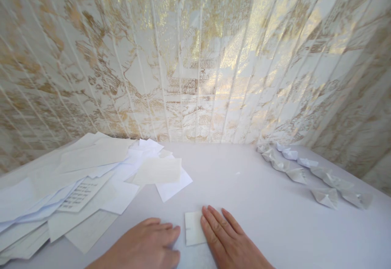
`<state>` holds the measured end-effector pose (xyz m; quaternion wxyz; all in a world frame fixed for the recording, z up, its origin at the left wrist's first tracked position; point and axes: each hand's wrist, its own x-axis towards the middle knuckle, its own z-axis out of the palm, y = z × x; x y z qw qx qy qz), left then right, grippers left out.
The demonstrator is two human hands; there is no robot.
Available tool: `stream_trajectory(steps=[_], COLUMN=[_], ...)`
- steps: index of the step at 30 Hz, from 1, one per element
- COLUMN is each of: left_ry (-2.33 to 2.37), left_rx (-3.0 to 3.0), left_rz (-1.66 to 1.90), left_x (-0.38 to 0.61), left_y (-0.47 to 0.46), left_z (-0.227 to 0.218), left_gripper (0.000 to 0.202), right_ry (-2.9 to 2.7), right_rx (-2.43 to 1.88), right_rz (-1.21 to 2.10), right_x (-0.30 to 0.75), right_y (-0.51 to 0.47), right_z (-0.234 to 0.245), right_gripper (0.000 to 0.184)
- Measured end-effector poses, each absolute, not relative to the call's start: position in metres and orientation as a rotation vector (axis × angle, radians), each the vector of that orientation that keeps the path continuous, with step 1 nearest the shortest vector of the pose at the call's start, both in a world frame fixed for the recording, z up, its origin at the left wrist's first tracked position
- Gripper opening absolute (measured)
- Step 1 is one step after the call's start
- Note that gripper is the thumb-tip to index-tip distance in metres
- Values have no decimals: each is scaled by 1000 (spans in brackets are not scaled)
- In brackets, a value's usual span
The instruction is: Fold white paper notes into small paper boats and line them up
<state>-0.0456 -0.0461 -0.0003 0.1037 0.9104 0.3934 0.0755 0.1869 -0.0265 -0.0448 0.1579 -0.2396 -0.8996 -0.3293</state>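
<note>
Folded paper (192, 228) flat under the right grip (233, 242)
The off-white paper looked small and rectangular, with a faint mark at its left edge, and lay on the white surface (226, 159) between the two grips, its right side covered; the right grip was released and laid flat, fingers straight and touching it from above, while the left grip (146, 242), just beside it, was loosely curled, thumb apart from forefinger, grasping nothing

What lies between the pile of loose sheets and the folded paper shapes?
In the head view, a small white scrap lies on the table; nearer the camera, the right hand covers part of a folded paper.
</note>
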Motion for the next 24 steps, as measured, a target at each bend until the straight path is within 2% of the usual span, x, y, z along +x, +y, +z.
stream_trajectory(steps=[3, 6, 19, 24], left_ry=[1437, 1505, 1491, 1462], left_rx=[2289, 2133, 2018, 1991], left_rz=[296, 356, 350, 384], left_x=[-32, -22, -12, -11], left_y=[-38, -31, -27, -28], left_z=[9, 13, 6, 2], left_gripper=[36, 44, 30, 34], right_ry=[-2594, -2581, -2565, -2565], right_rx=[-705, -700, -711, -792], right_rz=[-892, -865, -743, -530], right_x=[188, 189, 189, 190], right_y=[-23, -23, -22, -23], right_z=[-45, -47, -49, -48], right_gripper=[40, 45, 47, 61])
